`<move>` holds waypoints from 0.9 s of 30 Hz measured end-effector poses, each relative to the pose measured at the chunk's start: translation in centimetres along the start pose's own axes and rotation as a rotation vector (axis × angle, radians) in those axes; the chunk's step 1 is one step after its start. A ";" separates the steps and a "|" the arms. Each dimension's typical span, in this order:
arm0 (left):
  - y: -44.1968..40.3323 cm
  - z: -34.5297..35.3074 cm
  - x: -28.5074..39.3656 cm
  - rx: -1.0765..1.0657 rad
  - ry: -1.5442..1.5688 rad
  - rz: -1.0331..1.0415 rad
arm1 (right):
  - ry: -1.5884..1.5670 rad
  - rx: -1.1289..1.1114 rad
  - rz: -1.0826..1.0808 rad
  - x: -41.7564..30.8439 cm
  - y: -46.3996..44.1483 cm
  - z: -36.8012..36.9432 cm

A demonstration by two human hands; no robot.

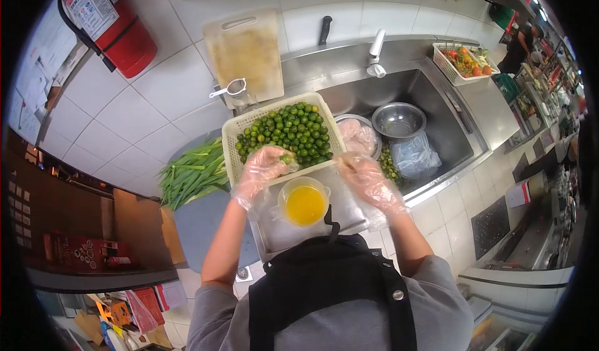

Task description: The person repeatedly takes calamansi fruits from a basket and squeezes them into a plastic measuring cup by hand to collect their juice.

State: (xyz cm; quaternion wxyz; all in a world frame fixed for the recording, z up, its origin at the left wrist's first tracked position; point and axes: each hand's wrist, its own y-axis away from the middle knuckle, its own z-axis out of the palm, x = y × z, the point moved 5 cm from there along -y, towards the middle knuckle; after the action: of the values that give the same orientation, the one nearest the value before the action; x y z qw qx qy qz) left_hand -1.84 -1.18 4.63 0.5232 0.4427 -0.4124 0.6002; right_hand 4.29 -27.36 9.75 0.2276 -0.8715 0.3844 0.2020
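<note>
Left hand (259, 169) pinches a green citrus (286, 159) at the six-o'clock rim of the crate (335, 132); right hand (373, 177) curls, contents undeterminable. The liquid container (304, 204) stands nearby at six o'clock; a stray wrist could tip it.

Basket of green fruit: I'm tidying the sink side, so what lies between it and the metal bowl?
A round dish of pale, meat-like pieces lies between the basket and the metal bowl, in the head view.
</note>
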 end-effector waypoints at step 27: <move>9.9 3.9 -3.5 0.253 -0.812 0.005 | -1.011 -0.428 0.194 -3.7 2.3 10.6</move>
State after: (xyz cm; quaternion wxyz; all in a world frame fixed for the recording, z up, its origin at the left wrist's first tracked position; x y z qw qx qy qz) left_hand -11.06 -6.96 1.98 0.2583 0.7029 -0.5091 0.4243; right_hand -1.71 -20.73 2.50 0.1818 -0.6535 0.2564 0.6886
